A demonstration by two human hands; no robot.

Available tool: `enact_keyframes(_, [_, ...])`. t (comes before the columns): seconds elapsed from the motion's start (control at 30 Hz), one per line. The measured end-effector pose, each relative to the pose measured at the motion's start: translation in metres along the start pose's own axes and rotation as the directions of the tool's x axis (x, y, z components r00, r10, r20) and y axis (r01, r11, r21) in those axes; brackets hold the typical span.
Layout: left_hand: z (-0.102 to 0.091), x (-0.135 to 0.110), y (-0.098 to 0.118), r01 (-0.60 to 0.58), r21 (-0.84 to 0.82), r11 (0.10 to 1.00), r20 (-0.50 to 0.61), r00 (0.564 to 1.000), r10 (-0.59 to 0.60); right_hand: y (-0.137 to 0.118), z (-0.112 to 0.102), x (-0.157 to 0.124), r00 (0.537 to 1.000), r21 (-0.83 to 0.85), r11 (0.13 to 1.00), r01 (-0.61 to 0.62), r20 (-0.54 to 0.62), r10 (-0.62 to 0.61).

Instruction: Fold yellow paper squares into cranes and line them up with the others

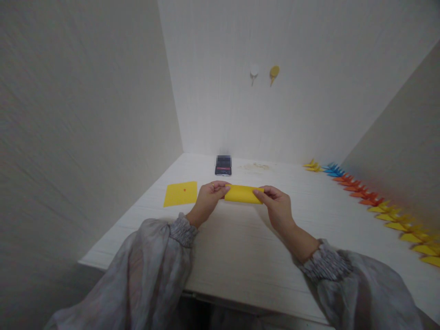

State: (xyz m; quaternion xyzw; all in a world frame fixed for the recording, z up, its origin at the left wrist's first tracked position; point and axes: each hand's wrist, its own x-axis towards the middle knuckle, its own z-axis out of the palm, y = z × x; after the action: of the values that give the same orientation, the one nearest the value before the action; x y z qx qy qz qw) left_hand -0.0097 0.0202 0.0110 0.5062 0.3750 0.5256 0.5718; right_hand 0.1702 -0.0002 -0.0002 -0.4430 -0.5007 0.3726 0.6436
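Observation:
A folded yellow paper (242, 194) is held level just above the white table (240, 247), at the middle. My left hand (210, 198) pinches its left end with fingers closed. My right hand (277, 204) pinches its right end the same way. Both wrists come out of loose grey sleeves.
A flat yellow paper stack (180, 193) lies left of my hands. A dark phone (223, 166) stands at the back by the wall. A row of folded paper figures (371, 199), yellow, blue and orange, runs along the right wall. Two small hooks (264, 73) hang on the back wall.

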Motion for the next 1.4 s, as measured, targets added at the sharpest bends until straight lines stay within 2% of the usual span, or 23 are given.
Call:
enact_keyframes(0.23, [0.0,0.001,-0.001,-0.033,0.043,0.999,-0.008,0.999,0.034,0.001,0.0,0.0,1.0,-0.003,1.0,-0.001,0.011,0.001])
enact_keyframes(0.33, [-0.007,0.004,-0.006,-0.129,0.199,0.972,-0.005,0.991,0.133,0.005,-0.005,0.004,0.997,-0.108,0.993,0.048,0.065,-0.041])
enact_keyframes(0.4, [-0.016,0.007,-0.008,-0.229,0.379,0.897,0.076,0.973,0.216,0.008,-0.011,0.009,0.982,-0.243,0.958,0.151,0.145,-0.118])
enact_keyframes(0.43, [-0.021,0.008,-0.009,-0.299,0.463,0.834,0.136,0.954,0.267,0.01,-0.015,0.012,0.963,-0.305,0.923,0.233,0.207,-0.174])
enact_keyframes(0.5, [-0.031,0.01,-0.01,-0.457,0.578,0.676,0.314,0.889,0.332,0.013,-0.022,0.017,0.889,-0.389,0.819,0.421,0.354,-0.289])
enact_keyframes(0.57, [-0.039,0.01,-0.009,-0.571,0.616,0.543,0.447,0.82,0.357,0.015,-0.027,0.019,0.793,-0.416,0.7,0.58,0.484,-0.37])
enact_keyframes(0.63, [-0.043,0.01,-0.008,-0.645,0.609,0.462,0.551,0.762,0.34,0.016,-0.03,0.019,0.707,-0.408,0.603,0.686,0.57,-0.418])
enact_keyframes(0.73, [-0.047,0.007,-0.007,-0.707,0.565,0.425,0.665,0.695,0.273,0.017,-0.031,0.016,0.603,-0.371,0.511,0.775,0.674,-0.426])
enact_keyframes(0.83, [-0.049,0.002,-0.009,-0.726,0.502,0.469,0.738,0.643,0.204,0.018,-0.03,0.011,0.519,-0.331,0.466,0.82,0.774,-0.363])
enact_keyframes(0.93, [-0.051,-0.004,-0.011,-0.695,0.504,0.513,0.74,0.654,0.158,0.018,-0.029,0.008,0.471,-0.312,0.45,0.837,0.829,-0.301])
enact_keyframes(1.03, [-0.051,-0.007,-0.011,-0.652,0.552,0.52,0.713,0.693,0.111,0.016,-0.029,0.006,0.452,-0.309,0.443,0.842,0.852,-0.265])
enact_keyframes(1.13, [-0.051,-0.008,-0.011,-0.649,0.572,0.501,0.71,0.698,0.095,0.015,-0.032,0.005,0.438,-0.31,0.438,0.844,0.869,-0.229])
enact_keyframes(1.27, [-0.051,-0.007,-0.011,-0.712,0.605,0.356,0.742,0.667,0.072,0.015,-0.035,0.005,0.418,-0.312,0.422,0.851,0.889,-0.184])
enact_keyframes(1.4, [-0.047,-0.01,-0.007,-0.751,0.629,0.201,0.765,0.644,0.012,0.016,-0.035,0.004,0.406,-0.334,0.359,0.872,0.902,-0.147])
